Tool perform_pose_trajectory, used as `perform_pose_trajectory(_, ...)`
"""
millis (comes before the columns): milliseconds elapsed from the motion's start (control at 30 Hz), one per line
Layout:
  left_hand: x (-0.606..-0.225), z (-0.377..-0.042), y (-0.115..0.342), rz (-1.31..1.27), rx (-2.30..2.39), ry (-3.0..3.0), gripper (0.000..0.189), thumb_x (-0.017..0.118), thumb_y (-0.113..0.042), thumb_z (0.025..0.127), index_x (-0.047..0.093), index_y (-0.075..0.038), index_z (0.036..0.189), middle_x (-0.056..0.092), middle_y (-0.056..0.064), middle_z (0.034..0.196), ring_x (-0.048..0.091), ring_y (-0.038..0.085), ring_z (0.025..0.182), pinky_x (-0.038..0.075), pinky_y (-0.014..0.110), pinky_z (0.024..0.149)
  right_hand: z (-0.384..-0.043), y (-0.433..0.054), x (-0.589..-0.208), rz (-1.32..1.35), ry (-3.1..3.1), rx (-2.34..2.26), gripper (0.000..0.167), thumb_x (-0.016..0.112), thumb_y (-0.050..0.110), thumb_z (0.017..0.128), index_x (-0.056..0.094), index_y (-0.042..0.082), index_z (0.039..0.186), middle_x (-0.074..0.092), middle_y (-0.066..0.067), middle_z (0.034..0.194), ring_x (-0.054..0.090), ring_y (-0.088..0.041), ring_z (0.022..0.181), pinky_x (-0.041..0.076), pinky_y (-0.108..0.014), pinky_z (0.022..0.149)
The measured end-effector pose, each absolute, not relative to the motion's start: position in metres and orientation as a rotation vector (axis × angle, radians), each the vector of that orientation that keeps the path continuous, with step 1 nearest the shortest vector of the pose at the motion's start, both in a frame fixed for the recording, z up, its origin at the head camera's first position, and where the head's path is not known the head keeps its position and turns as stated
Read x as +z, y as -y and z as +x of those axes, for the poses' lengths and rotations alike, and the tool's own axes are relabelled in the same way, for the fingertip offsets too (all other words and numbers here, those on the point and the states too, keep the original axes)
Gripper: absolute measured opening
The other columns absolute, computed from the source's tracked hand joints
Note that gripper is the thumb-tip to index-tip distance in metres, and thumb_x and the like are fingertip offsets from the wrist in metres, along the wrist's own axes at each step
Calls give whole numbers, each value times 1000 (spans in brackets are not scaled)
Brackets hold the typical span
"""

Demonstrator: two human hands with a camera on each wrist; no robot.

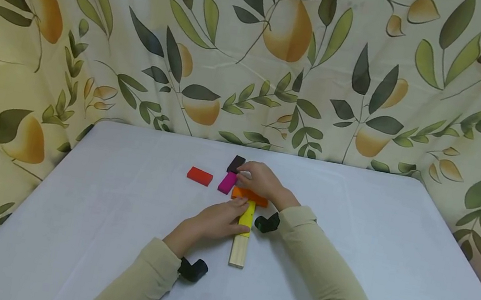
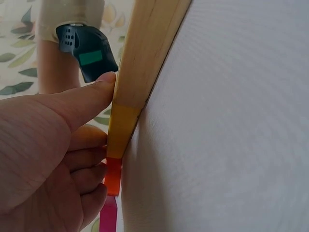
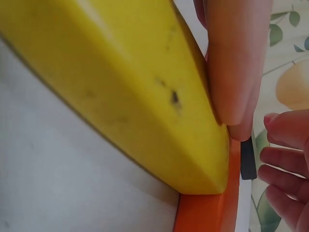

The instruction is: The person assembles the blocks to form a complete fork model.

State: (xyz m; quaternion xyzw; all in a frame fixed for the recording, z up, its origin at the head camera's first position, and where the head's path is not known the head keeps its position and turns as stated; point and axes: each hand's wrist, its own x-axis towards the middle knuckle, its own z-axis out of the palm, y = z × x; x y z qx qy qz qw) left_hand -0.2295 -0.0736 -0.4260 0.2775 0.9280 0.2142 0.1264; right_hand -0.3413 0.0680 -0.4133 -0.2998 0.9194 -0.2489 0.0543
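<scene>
My left hand (image 1: 221, 217) lies over the left side of a yellow block (image 1: 246, 218), its fingers and thumb touching it. In the left wrist view, the thumb rests near the seam between the plain wooden block (image 2: 145, 53) and the yellow one. An orange block (image 1: 256, 198) crosses the yellow block's far end. My right hand (image 1: 264, 179) hovers by the orange block. Its loosely bent fingertips are close to a magenta block (image 1: 227, 183) and a black block (image 1: 235, 164). The right wrist view shows no block between those fingers (image 3: 285, 179).
A red block (image 1: 200, 176) lies apart, left of the magenta one. Dark wrist cameras, one by the left cuff (image 1: 194, 270) and one by the right (image 1: 267, 222), stick out near the blocks. A fruit-patterned curtain (image 1: 240, 91) hangs behind the white table (image 1: 92, 210).
</scene>
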Motion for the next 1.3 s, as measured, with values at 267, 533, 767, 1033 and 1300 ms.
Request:
perform_pose_trajectory(267,-424,-230,73,793,610,-2700,69,55,-44,89,33,-6,142,25,5,149,19,16,136,22,32,107,-346,-64,-411,-952,-2819,-663,30,57,16,91,62,1,117,59,-13,119,53,-26,112,38,-38,98)
perform_pose_trajectory(533,-424,-229,72,800,599,-2697,68,54,-44,90,33,-5,142,25,6,149,19,16,136,22,31,107,-352,-61,-413,-1036,-2820,-518,29,55,10,91,61,-1,117,57,-15,120,51,-28,114,37,-39,99)
perform_pose_trajectory(767,-424,-229,72,802,605,-2699,68,55,-43,90,33,-5,142,25,6,149,19,16,136,22,31,107,-352,-63,-412,-1091,-2849,-405,27,53,7,91,63,-2,115,57,-17,120,50,-29,114,36,-39,100)
perform_pose_trajectory(1033,-423,-228,72,779,604,-2702,68,55,-42,90,33,-5,142,26,5,149,19,15,136,21,31,107,-352,-66,-411,-1056,-2859,-397,25,56,9,91,64,-1,111,62,-14,109,56,-27,103,41,-38,96)
perform_pose_trajectory(1300,-422,-227,72,767,607,-2703,67,55,-42,90,34,-5,142,26,5,148,19,15,136,21,30,107,-352,-72,-413,-1090,-2875,-440,20,59,6,88,67,-2,105,64,-13,96,58,-25,88,47,-35,87)
